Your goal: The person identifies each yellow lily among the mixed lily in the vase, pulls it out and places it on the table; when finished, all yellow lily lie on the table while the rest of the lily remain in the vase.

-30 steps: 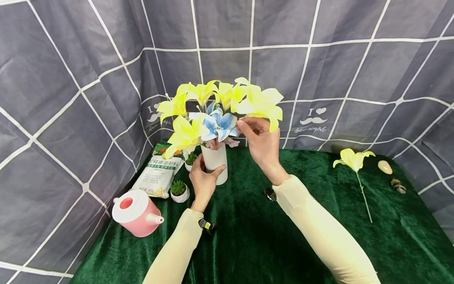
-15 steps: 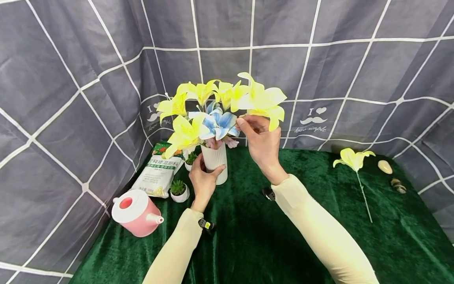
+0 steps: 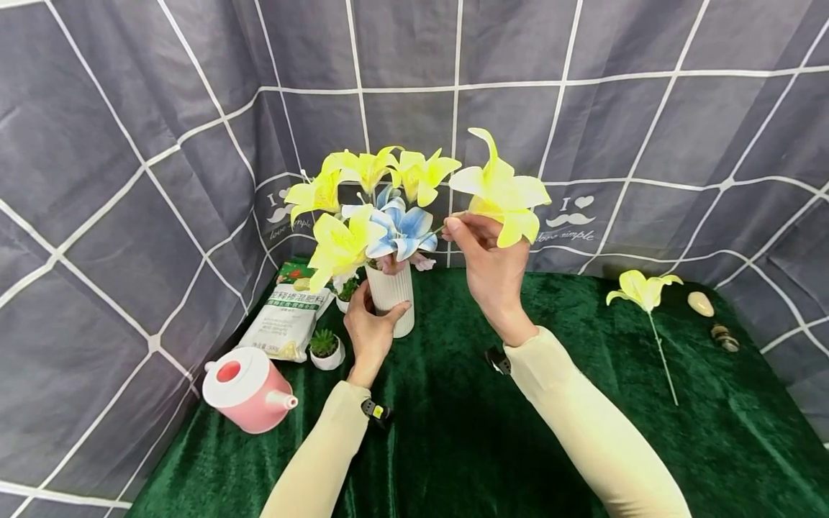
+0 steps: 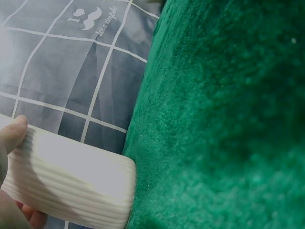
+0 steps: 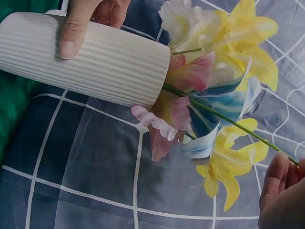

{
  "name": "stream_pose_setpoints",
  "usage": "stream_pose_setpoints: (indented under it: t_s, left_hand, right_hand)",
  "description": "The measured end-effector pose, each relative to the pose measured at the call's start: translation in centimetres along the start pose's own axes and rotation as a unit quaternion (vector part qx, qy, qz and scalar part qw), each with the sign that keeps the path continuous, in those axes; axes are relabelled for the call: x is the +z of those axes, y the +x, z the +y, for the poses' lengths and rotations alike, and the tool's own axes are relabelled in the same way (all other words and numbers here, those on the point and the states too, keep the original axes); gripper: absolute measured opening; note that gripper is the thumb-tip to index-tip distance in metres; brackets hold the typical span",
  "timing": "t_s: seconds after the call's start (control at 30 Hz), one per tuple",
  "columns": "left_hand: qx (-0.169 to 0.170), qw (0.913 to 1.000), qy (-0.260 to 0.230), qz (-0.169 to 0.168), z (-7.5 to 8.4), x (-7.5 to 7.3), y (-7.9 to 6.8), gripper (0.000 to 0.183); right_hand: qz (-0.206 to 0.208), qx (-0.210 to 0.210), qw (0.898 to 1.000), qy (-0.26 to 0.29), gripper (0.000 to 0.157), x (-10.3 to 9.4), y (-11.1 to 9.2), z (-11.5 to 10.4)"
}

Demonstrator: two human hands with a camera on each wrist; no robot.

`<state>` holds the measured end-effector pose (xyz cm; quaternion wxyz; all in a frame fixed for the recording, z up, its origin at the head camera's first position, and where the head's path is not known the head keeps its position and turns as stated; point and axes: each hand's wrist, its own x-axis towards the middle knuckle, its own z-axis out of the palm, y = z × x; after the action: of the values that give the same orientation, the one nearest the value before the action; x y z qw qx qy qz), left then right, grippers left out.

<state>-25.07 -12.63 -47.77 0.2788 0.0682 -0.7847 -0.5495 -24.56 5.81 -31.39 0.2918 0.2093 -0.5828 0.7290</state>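
Observation:
A white ribbed vase [image 3: 393,298] stands on the green cloth, filled with yellow lilies [image 3: 337,248], a blue-and-white flower [image 3: 403,229] and pink blooms low at the mouth. My left hand [image 3: 370,327] grips the vase's side, thumb across its front; the left wrist view shows the vase [image 4: 71,176] down to its base. My right hand [image 3: 492,270] pinches the stem of a yellow lily [image 3: 501,191] just below its bloom, right of the bunch. In the right wrist view that green stem [image 5: 228,120] slants from the fingertips into the vase's mouth.
A pink-and-white watering can [image 3: 249,392], a fertilizer bag [image 3: 285,320] and a small potted succulent [image 3: 325,349] stand at left. Another yellow lily [image 3: 644,291] lies at right, near a pale stone [image 3: 700,303] and a striped brown one [image 3: 724,338]. Checked curtains [image 3: 414,50] hang behind.
My right hand has shifted right with the lily, drawing its bloom away from the others; more of its stem shows. My left hand keeps its hold on the vase.

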Motion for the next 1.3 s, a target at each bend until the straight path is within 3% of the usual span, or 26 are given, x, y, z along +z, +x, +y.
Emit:
stream_pose_setpoints:
  t_s: [0.13, 0.4, 0.6, 0.8, 0.9, 1.07, 1.3]
  left_hand:
    - [0.008, 0.9999, -0.001, 0.007, -0.1, 0.0, 0.0, 0.082]
    - [0.019, 0.9998, 0.0, 0.004, -0.1, 0.1, 0.1, 0.08]
    - [0.026, 0.9996, 0.008, 0.01, -0.1, 0.0, 0.1, 0.081]
    - [0.042, 0.9986, 0.027, 0.019, -0.1, 0.0, 0.1, 0.076]
    - [0.045, 0.9989, 0.007, 0.009, -0.1, 0.0, 0.1, 0.074]
    - [0.045, 0.9989, -0.01, 0.003, -0.1, 0.0, 0.1, 0.074]
    - [0.048, 0.9979, 0.038, 0.019, 0.1, -0.1, 0.0, 0.071]
  right_hand:
    - [0.009, -0.026, 0.999, 0.046, 0.016, -0.1, -0.1, -0.2]
    - [0.015, -0.095, 0.994, 0.051, 0.008, -0.8, -0.2, -0.8]
    - [0.03, -0.093, 0.994, 0.057, 0.009, -1.4, -0.5, -1.2]
    - [0.049, -0.079, 0.996, 0.015, 0.017, -1.8, -0.6, -1.5]
    - [0.056, -0.074, 0.996, 0.01, 0.018, -2.1, -0.6, -1.7]
    - [0.069, -0.065, 0.995, 0.014, 0.02, -2.3, -0.5, -2.1]
    - [0.083, -0.072, 0.992, 0.055, 0.022, -2.6, -0.5, -2.6]
